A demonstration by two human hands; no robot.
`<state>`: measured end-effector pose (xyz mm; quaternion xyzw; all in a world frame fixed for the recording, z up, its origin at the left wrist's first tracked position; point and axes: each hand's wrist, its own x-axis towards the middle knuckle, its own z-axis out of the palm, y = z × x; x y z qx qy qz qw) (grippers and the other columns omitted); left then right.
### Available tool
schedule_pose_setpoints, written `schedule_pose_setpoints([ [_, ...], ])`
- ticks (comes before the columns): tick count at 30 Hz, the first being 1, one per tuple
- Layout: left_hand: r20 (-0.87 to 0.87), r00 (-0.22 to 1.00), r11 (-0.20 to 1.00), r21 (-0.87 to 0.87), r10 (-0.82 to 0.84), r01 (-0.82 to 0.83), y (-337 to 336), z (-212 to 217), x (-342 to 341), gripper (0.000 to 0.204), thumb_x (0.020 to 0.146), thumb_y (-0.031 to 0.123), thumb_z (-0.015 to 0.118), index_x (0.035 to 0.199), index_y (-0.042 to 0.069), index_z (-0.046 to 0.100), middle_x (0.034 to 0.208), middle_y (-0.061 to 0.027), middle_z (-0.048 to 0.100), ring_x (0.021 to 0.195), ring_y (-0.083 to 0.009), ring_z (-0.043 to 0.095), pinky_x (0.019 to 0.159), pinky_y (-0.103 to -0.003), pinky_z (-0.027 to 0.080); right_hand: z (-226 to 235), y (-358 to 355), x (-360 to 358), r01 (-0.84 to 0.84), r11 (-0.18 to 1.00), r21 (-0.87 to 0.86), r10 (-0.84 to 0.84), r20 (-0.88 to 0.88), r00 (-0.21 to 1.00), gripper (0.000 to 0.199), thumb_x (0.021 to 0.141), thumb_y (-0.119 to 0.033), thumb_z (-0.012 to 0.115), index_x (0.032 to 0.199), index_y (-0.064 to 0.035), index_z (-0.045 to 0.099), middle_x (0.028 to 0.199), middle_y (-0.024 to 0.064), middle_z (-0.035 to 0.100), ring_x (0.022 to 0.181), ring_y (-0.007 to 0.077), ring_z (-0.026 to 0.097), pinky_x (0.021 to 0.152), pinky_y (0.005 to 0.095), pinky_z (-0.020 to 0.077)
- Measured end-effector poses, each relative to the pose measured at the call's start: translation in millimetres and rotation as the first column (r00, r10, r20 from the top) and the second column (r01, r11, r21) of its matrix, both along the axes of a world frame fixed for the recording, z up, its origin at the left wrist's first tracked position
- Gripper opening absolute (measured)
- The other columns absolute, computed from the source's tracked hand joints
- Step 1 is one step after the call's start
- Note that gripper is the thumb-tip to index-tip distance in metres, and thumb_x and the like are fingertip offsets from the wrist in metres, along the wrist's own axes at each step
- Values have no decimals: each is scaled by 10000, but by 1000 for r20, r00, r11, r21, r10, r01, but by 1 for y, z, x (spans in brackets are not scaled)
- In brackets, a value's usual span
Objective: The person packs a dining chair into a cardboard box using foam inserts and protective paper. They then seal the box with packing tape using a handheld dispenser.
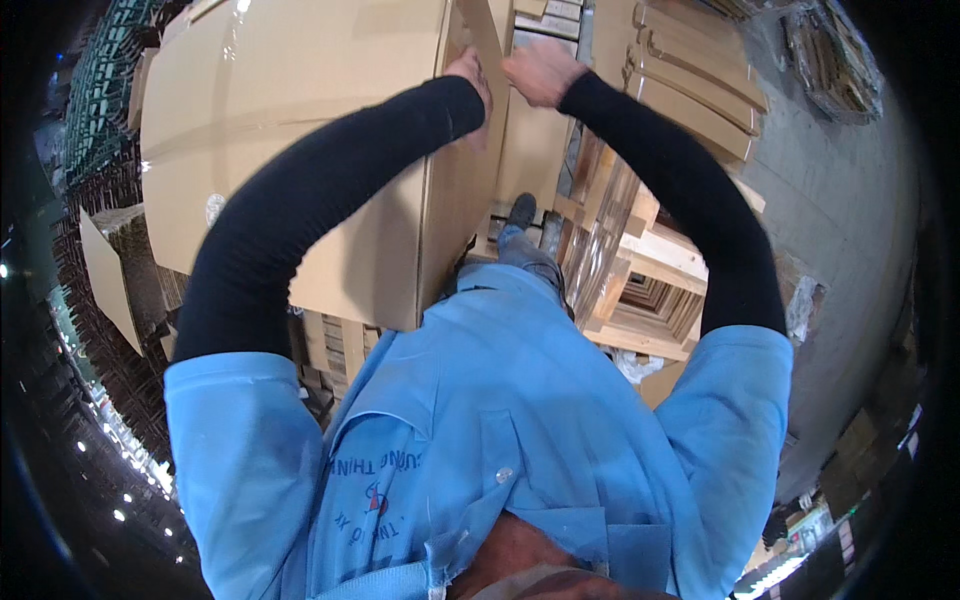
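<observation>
A large brown cardboard box (290,130) stands to my left, its long edge running down to my waist. My left hand (470,85) reaches over that edge and lies against the box's right side. Its fingers are partly hidden and blurred. Just right of the box, close to the upright edge of its side, my right hand (543,72) is closed in a fist. What the fist holds, if anything, does not show. Clear tape shines on the box's broad face.
Wooden frames (650,290) lie stacked at my right, with flat cardboard pieces (695,75) beyond them. A cardboard sheet (530,150) lies on rollers ahead of my shoe (522,210). Wrapped cardboard (830,60) rests on the grey floor (830,180). Dark racks (100,100) stand far left.
</observation>
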<state>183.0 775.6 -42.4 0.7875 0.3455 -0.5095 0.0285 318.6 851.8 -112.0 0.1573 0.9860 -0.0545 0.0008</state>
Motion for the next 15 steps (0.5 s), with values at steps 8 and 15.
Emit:
schedule_pose_setpoints([
  [8, 972, -75, 502, 48, -223, -863, -114, 95, -51, 386, 963, 232, 575, 1275, 7, 602, 1337, -181, 603, 1241, -342, 569, 1059, -435, 433, 83, -74, 152, 292, 666, -686, -541, -174, 823, 317, 755, -192, 711, 1045, -70, 751, 1104, 134, 723, 913, 303, 723, 824, 385, 582],
  [15, 923, 382, -51, 384, 43, -922, -216, 24, -151, 421, 989, 315, 560, 1179, -60, 582, 1463, -239, 468, 1349, -411, 426, 1114, -477, 352, 220, -162, 43, -256, 819, -513, -71, -533, 843, 231, 720, -83, 734, 949, -59, 744, 1171, 117, 686, 860, 268, 706, 768, 359, 581],
])
